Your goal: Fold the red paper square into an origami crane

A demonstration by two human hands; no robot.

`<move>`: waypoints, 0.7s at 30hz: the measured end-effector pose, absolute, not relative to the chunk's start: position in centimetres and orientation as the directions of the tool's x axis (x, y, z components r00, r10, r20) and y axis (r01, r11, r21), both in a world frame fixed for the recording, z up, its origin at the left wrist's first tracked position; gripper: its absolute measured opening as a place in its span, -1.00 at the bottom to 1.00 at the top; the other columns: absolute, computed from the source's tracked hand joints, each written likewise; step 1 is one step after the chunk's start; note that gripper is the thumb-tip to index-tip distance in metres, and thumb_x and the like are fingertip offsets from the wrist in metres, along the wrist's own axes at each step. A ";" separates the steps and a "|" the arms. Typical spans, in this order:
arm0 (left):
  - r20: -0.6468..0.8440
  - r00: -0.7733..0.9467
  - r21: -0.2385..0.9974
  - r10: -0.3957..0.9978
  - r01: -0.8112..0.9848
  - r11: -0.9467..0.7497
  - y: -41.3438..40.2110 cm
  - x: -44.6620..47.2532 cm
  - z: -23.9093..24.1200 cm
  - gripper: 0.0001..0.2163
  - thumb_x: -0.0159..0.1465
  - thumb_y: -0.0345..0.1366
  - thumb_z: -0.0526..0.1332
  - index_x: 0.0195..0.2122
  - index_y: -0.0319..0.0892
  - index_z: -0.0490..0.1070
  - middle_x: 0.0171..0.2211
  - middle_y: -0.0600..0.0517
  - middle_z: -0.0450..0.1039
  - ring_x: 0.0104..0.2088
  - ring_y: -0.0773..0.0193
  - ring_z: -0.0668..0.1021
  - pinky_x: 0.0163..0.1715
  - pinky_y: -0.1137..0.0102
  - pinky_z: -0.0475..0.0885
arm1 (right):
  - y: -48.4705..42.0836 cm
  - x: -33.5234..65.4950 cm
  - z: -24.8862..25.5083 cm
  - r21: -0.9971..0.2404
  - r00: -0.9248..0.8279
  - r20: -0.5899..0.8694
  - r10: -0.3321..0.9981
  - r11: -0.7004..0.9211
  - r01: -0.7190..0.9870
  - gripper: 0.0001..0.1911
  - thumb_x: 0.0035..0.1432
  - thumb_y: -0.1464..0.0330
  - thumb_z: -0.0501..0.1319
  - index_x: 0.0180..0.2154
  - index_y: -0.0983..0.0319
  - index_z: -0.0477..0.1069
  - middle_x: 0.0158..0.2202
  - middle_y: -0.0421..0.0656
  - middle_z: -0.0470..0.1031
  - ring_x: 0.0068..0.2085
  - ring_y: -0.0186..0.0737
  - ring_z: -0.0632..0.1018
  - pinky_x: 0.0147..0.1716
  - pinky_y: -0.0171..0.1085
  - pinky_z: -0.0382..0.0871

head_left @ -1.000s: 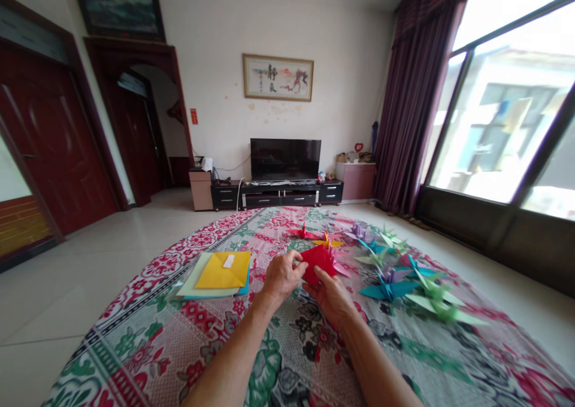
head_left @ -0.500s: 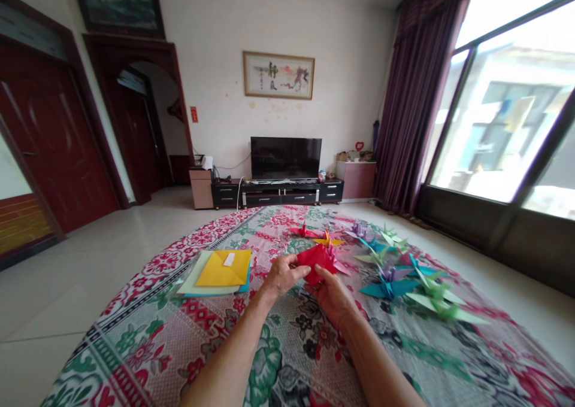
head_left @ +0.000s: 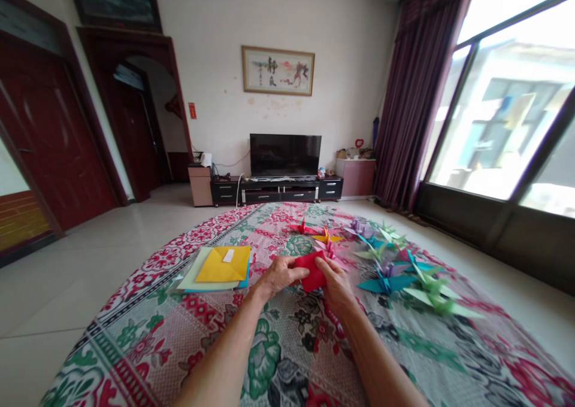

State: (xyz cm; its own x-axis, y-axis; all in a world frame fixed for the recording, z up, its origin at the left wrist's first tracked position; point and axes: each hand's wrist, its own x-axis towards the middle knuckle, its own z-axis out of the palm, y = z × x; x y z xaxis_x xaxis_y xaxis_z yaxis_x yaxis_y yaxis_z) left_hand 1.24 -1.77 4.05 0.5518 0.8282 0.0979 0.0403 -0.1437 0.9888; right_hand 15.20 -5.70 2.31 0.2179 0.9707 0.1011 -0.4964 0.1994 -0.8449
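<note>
A folded piece of red paper (head_left: pixel 311 273), roughly square, is held up over the table between both hands. My left hand (head_left: pixel 281 275) pinches its left edge with the thumb on top. On the right edge, my right hand (head_left: pixel 335 281) grips it with thumb and fingers. Just beyond the paper sit a pink paper crane (head_left: pixel 331 251), a yellow paper crane (head_left: pixel 326 237) and a red paper crane (head_left: pixel 303 227). To the right spread several more cranes, among them a blue one (head_left: pixel 387 282) and a light green one (head_left: pixel 438 299).
A stack of coloured paper (head_left: pixel 224 264), yellow on top with a small white piece on it, lies left of my hands. A patterned cloth (head_left: pixel 179 335) covers the round table. Beyond stand a low cabinet (head_left: pixel 281 190) and a television (head_left: pixel 286 155).
The red paper has turned and come slightly lower and to the left, now showing a squarer face. My right hand has shifted up along its right edge.
</note>
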 end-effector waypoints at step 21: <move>0.127 0.501 0.991 0.856 -0.020 -0.135 -1.8 1.5 3.4 -0.73 0.00 -0.15 0.27 -0.49 -0.31 0.47 -0.64 0.10 0.34 -0.63 0.44 0.30 -0.60 0.50 0.14 | -6.2 14.7 2.7 -0.892 0.105 0.012 0.994 0.058 -0.449 -0.73 -0.19 0.25 0.39 -0.40 0.25 0.49 -0.51 -0.23 0.54 -0.55 -0.34 0.47 -0.53 -0.38 0.31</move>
State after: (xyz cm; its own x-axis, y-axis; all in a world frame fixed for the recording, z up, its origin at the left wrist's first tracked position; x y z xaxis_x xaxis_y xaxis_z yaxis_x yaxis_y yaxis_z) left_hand 1.50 -1.81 3.40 0.5007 0.8562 0.1270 -0.0204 -0.1350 0.9906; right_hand 14.71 -6.23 2.67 0.1045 0.9944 0.0124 -0.4492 0.0584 -0.8915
